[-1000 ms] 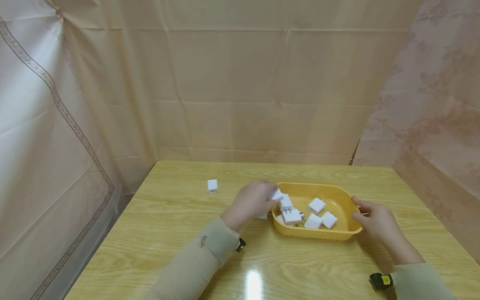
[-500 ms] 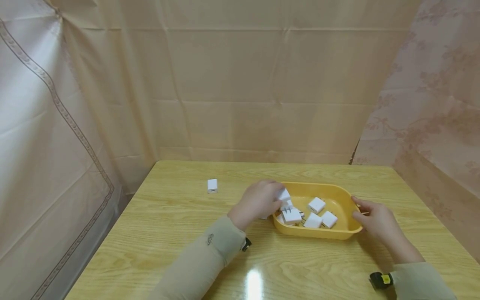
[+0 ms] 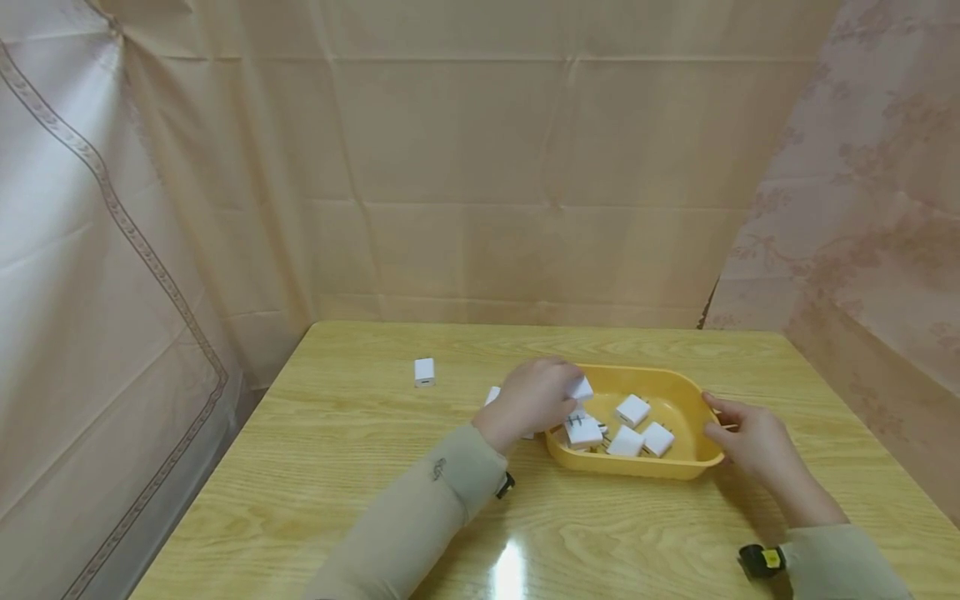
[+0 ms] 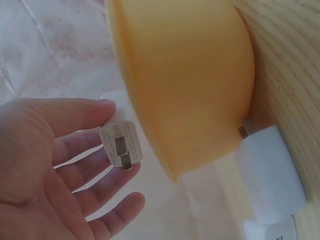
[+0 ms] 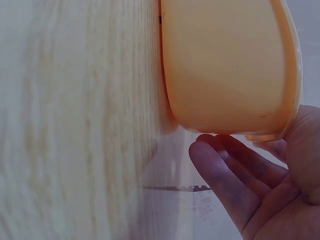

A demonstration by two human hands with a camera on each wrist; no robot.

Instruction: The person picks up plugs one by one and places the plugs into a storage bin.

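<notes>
My left hand (image 3: 528, 402) pinches a white charger plug (image 3: 581, 389) over the left end of a yellow plastic basin (image 3: 630, 468). In the left wrist view, the thumb and fingers hold the charger plug (image 4: 121, 143) beside the basin's rim, its metal prongs facing the camera. Several white charger plugs (image 3: 632, 411) lie inside the basin, piled at its left side. My right hand (image 3: 757, 443) grips the basin's right end. From the right wrist, its fingers (image 5: 225, 175) show against the basin's outer wall, with the thumb near the rim and partly hidden.
One charger plug (image 3: 424, 372) lies alone on the wooden table (image 3: 337, 467), towards the back left. Others rest by the basin's left end, partly behind my left hand; one charger plug (image 4: 270, 175) shows close to the basin wall. Cloth curtains (image 3: 450, 167) hang behind the table.
My left hand has moved right, further over the basin, with the charger plug in its fingers. A charger plug behind that hand has come into view. My right hand and the basin stay put.
</notes>
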